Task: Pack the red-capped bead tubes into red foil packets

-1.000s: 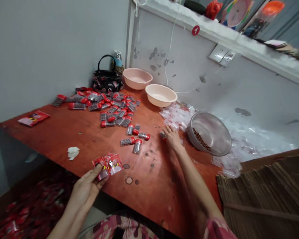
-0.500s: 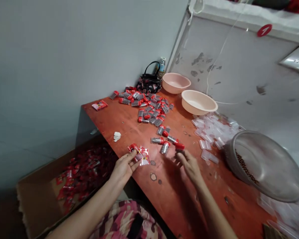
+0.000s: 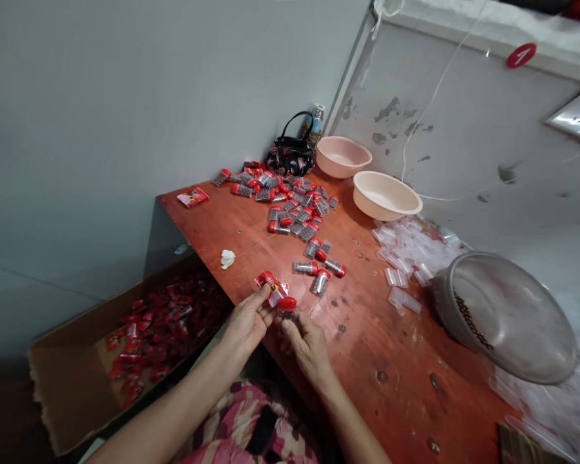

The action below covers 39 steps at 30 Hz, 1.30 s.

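My left hand (image 3: 247, 320) pinches a small stack of red and white packets (image 3: 272, 288) at the near edge of the reddish wooden table (image 3: 367, 335). My right hand (image 3: 305, 338) is closed on a small clear vial with a red cap (image 3: 287, 305), held right beside the packets. Three more red-capped vials (image 3: 319, 269) lie just beyond my hands. A big heap of the same vials (image 3: 285, 200) is spread at the far end of the table.
Two pink bowls (image 3: 385, 194) and a black handbag (image 3: 290, 158) stand at the back by the wall. Clear empty bags (image 3: 410, 254) and a metal bowl of brown beads (image 3: 505, 316) are on the right. A cardboard box of red packets (image 3: 140, 338) sits on the floor, left.
My right hand picked a vial off the table and drew it back to the packets in my left hand. The camera swung left, showing the box on the floor.
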### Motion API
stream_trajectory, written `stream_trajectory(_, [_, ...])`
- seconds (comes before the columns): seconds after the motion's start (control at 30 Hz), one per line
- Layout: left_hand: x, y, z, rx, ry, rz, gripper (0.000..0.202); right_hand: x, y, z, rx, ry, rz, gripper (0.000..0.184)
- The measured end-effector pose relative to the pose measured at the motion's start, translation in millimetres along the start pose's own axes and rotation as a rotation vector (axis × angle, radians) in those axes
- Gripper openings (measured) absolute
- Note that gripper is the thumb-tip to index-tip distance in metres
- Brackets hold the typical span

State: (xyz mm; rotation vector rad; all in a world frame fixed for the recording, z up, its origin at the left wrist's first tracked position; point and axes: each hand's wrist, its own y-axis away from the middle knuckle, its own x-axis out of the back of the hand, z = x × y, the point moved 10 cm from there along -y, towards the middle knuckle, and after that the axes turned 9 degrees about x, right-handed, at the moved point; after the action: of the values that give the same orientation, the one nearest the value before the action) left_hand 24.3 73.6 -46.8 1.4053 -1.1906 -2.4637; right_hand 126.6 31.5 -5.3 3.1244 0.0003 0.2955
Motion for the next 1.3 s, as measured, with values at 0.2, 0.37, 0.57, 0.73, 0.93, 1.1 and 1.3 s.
stream_trajectory(0.2, [-18.0,5,0,-0.043,-0.204,-0.171,0.008,-6,0,3,-0.035,-0.083,-0.025,0.02])
stream_trajectory(0.37, [-33.1,12,2,-0.094,-0.383,-0.274,0.014,0,0,-3,0.033,0.063,-0.008,0.018])
stream_trajectory(0.57, [-32.7,10,-7,-0.027,-0.428,-0.269,0.015,6,-1,-8,0.101,0.192,0.041,0.017])
stream_trajectory(0.73, [-34.0,12,-7,-0.031,-0.559,-0.307,0.019,-9,-4,4,-0.026,-0.162,-0.076,0.024])
stream_trajectory(0.93, [-27.1,7,0,-0.116,-0.515,-0.208,0.016,2,-8,2,0.015,-0.043,0.038,0.022])
stream_trajectory(1.1, [-30.5,10,-7,-0.039,-0.486,-0.256,0.015,0,-8,1,0.031,-0.024,0.032,0.022])
stream_trajectory(1.3, [-37.3,14,-10,0.019,-0.66,-0.391,0.021,-12,-8,6,-0.058,-0.291,-0.062,0.026])
